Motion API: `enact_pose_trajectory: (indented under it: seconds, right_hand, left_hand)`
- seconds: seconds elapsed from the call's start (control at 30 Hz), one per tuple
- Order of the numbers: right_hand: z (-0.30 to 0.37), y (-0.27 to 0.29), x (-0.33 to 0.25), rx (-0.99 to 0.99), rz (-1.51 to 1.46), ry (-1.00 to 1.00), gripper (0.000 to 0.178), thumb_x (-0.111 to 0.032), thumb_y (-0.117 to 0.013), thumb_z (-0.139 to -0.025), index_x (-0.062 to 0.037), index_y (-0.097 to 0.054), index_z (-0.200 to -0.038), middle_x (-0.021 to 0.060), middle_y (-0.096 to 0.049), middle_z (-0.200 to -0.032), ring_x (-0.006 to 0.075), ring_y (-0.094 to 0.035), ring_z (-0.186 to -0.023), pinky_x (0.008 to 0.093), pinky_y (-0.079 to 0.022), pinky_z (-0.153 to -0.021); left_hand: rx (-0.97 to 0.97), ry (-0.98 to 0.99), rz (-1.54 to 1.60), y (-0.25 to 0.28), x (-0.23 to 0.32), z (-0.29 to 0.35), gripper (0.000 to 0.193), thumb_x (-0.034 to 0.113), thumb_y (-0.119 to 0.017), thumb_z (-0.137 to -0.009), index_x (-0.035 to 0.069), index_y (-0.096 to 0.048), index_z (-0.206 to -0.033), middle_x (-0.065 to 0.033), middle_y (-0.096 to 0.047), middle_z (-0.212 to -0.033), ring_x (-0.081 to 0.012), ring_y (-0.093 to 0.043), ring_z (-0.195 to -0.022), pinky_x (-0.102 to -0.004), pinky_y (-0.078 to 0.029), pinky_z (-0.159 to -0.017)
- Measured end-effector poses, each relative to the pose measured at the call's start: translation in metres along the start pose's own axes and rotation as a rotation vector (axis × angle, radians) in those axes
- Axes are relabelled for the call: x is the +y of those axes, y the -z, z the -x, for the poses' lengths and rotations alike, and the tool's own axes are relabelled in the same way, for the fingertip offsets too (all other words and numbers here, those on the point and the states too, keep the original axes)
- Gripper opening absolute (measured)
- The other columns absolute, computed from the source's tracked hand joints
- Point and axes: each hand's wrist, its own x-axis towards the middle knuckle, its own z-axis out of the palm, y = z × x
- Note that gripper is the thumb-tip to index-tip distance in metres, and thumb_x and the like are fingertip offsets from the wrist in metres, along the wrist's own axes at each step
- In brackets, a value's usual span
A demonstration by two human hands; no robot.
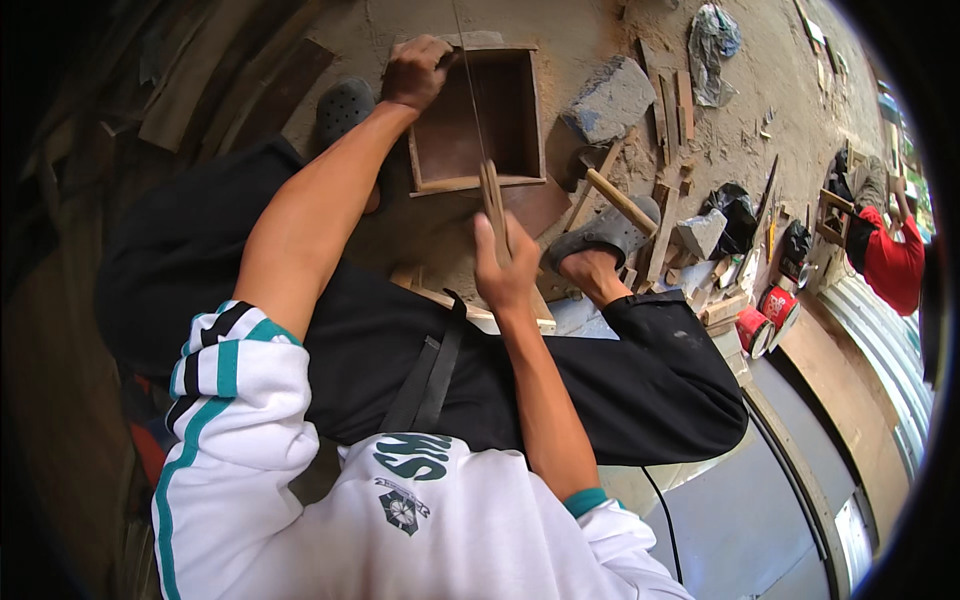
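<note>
An open wooden box [538, 120] with a brown inside lies on the ground in front of me. My left hand [418, 72] is closed over its far left corner, fingers curled on the edge. My right hand [508, 265] is wrapped round the wooden handle of a handsaw [493, 200], just past the box's near side. Seen edge-on, the thin blade runs away from me across the box's opening and beyond its far edge. Whether the teeth touch the wood cannot be made out.
A grey concrete block [610, 100] stands right of the box, among scattered wood offcuts [684, 105]. My sandalled foot [605, 240] rests near a wooden-handled tool [620, 203]. Red cans [755, 328] and a black bag [735, 215] lie farther right. Another person in red [893, 262] sits at the far right.
</note>
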Motion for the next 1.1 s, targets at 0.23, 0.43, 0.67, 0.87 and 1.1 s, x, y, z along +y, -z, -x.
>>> enact_pose_trajectory:
  seconds: [0.23,0.43,0.67,0.87,1.1]
  right_hand:
    - [0.014,0.004,-0.005,0.035,-0.010,0.052,0.020,-0.016,-0.065,-0.096,0.0006,-0.062,-0.085,0.0123,-0.056,-0.062,0.0134,-0.047,-0.057,0.0326,-0.042,-0.055]
    - [0.002,0.007,-0.007,0.010,-0.010,0.024,0.018,-0.014,-0.063,-0.096,-0.0003,-0.063,-0.085,0.0131,-0.056,-0.062,0.0143,-0.052,-0.057,0.0330,-0.043,-0.055]
    - [-0.019,-0.002,-0.003,0.028,-0.018,-0.004,0.016,-0.014,-0.065,-0.094,-0.0007,-0.064,-0.085,0.0168,-0.058,-0.065,0.0229,-0.059,-0.057,0.0371,-0.046,-0.056]
    - [0.026,0.016,-0.006,0.067,-0.108,0.056,0.017,-0.016,-0.065,-0.094,-0.0003,-0.069,-0.096,0.0149,-0.061,-0.068,0.0195,-0.059,-0.061,0.0355,-0.047,-0.061]
    - [-0.058,0.003,-0.025,0.022,-0.031,-0.071,0.028,-0.022,-0.066,-0.094,0.0005,-0.063,-0.078,0.0178,-0.061,-0.065,0.0250,-0.059,-0.056,0.0388,-0.046,-0.057]
  left_hand:
    - [-0.023,0.014,-0.007,0.000,-0.007,0.003,0.013,0.022,-0.075,-0.084,0.013,-0.069,-0.090,-0.0054,-0.067,-0.090,-0.0300,-0.066,-0.087,-0.0435,-0.049,-0.080]
    - [-0.055,0.027,-0.017,0.000,-0.005,0.007,0.013,0.022,-0.075,-0.085,0.013,-0.069,-0.090,-0.0064,-0.067,-0.090,-0.0312,-0.066,-0.087,-0.0439,-0.048,-0.078]
    - [-0.064,0.023,0.017,-0.001,-0.005,-0.003,0.013,0.021,-0.075,-0.084,0.012,-0.069,-0.091,-0.0071,-0.068,-0.092,-0.0316,-0.066,-0.089,-0.0436,-0.049,-0.079]
    - [-0.047,0.027,-0.003,0.005,-0.002,0.001,0.013,0.017,-0.077,-0.082,0.010,-0.070,-0.091,-0.0079,-0.069,-0.091,-0.0313,-0.067,-0.089,-0.0422,-0.051,-0.079]
    - [-0.060,0.047,0.008,-0.001,0.002,-0.004,0.015,0.019,-0.077,-0.082,0.009,-0.071,-0.091,-0.0076,-0.070,-0.091,-0.0313,-0.067,-0.088,-0.0418,-0.051,-0.078]
